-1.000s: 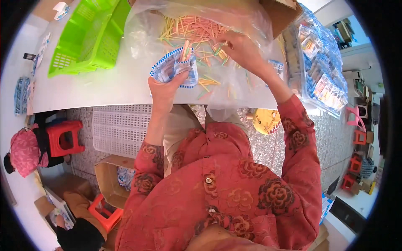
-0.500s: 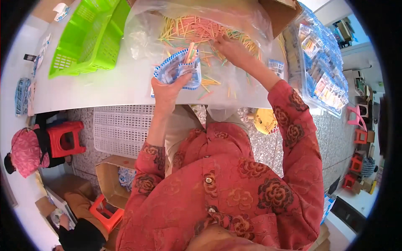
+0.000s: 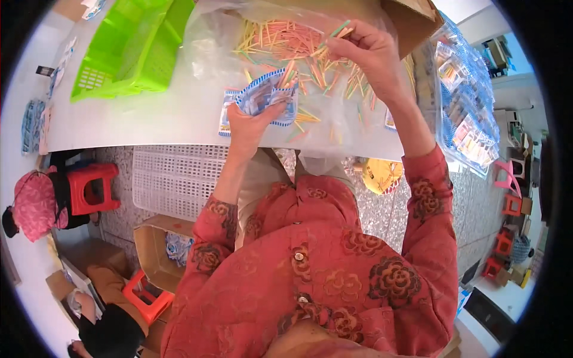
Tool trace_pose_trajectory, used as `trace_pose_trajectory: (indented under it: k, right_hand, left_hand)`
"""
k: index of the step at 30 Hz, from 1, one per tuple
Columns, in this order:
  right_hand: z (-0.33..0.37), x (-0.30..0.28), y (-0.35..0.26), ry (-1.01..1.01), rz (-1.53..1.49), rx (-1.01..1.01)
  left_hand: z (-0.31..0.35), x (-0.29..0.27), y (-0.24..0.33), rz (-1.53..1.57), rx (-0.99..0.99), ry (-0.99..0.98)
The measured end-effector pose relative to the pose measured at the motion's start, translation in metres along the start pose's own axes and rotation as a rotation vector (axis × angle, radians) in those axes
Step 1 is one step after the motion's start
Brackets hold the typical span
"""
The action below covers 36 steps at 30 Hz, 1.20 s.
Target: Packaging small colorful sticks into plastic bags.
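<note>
My left hand (image 3: pixel 249 128) grips an opened small pouch (image 3: pixel 262 98) with a blue-striped edge, its mouth tilted up. Several thin coloured sticks (image 3: pixel 290 74) poke out of the pouch at its right corner. Up and to the right, my right hand (image 3: pixel 379 62) is closed in a pinch on thin sticks (image 3: pixel 339 30), green and yellowish. Below it, a loose heap of pink, yellow and green sticks (image 3: pixel 280 39) lies on clear plastic sheeting (image 3: pixel 206 51). Another flat pouch (image 3: pixel 225 113) shows behind my left hand.
A green basket (image 3: pixel 158 62) stands at the table's left. At right are a cardboard box (image 3: pixel 412 27) and a clear bin (image 3: pixel 444 128) full of filled pouches. Below the table edge are a white crate (image 3: pixel 173 179) and a yellow stool (image 3: pixel 382 176). Other people sit at far left.
My right hand has lifted from the heap and moved up and right, with sticks in its fingers. My left hand and the pouch have shifted slightly right.
</note>
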State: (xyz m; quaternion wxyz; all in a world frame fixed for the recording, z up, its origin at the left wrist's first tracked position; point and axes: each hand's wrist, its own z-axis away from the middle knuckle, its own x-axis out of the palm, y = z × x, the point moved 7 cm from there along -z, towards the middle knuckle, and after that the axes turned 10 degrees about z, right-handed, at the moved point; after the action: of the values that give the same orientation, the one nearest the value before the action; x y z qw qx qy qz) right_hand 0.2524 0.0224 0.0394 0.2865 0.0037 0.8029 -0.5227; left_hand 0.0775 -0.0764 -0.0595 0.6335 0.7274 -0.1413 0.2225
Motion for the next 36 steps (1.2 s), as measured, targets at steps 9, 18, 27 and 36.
trace_pose_trajectory:
  k: [9,18,27,36]
  right_hand:
    - [0.014,0.033,-0.036,-0.215,-0.209,0.004]
    - [0.015,0.044,-0.043,-0.213,-0.024,-0.033]
    - [0.015,0.038,-0.053,-0.124,0.263,-0.189]
    - [0.014,0.043,-0.044,-0.116,0.108,-0.228]
  left_hand:
    - [0.002,0.009,-0.007,-0.021,-0.019,-0.004]
    - [0.003,0.009,-0.005,-0.06,-0.024,-0.005]
    - [0.002,0.012,0.002,-0.003,-0.016,-0.014]
    - [0.001,0.023,0.01,0.047,-0.003,-0.043]
